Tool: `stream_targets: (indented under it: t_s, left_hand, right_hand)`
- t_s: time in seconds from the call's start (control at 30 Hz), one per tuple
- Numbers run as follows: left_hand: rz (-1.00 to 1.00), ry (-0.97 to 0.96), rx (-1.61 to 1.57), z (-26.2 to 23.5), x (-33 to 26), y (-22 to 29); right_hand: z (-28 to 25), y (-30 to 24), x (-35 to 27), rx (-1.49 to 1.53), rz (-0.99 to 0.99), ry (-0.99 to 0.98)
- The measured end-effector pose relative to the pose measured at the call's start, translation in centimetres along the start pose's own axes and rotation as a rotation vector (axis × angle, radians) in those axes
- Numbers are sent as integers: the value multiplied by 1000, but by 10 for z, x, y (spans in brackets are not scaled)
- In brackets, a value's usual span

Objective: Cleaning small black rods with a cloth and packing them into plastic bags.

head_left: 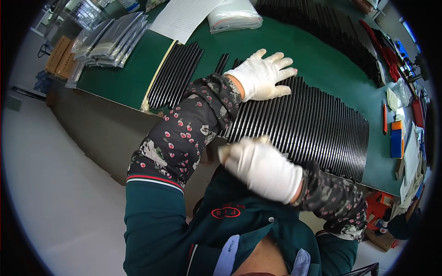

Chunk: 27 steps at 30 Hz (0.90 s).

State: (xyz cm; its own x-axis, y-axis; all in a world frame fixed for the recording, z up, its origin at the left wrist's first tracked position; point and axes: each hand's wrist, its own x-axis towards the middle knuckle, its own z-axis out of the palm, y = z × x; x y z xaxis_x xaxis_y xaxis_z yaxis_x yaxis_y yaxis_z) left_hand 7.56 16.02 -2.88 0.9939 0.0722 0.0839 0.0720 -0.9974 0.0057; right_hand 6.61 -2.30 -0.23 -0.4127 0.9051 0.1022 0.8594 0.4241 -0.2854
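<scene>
as left hand (262, 76) presses black strips (317, 124)

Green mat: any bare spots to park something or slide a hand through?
Bare green mat between the plastic bag and the left hand; another patch left of the small rod bundle. Crowded: the black rod row, right edge tools.

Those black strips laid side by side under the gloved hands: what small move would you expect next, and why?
Probably a short push by the right hand against the near ends of the black strips. The left hand lies flat on the row's far left part, as if pinning it to the green table, while the right hand sits at the near edge, blurred. Whether that edge is uneven is hard to tell.
</scene>
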Motion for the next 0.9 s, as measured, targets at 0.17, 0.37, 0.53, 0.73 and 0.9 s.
stream_targets:
  t_s: [0.17, 0.37, 0.53, 0.73, 0.9]
  left_hand:
    - [35, 68, 10, -1, -1, -6]
    - [9, 212, 117, -37, -42, -59]
    - [9, 74, 68, 0, -54, -37]
    - [17, 109, 93, 4, -46, -32]
    - [-8, 109, 45, 2, -44, -30]
  right_hand:
    - [-20, -12, -22, 209, -83, 35]
    - [-31, 2, -37, 281, -28, 68]
    - [-45, 27, -13, 361, 52, 302]
    - [-3, 34, 34, -238, 70, 404]
    - [-16, -13, 9, 111, -193, -21]
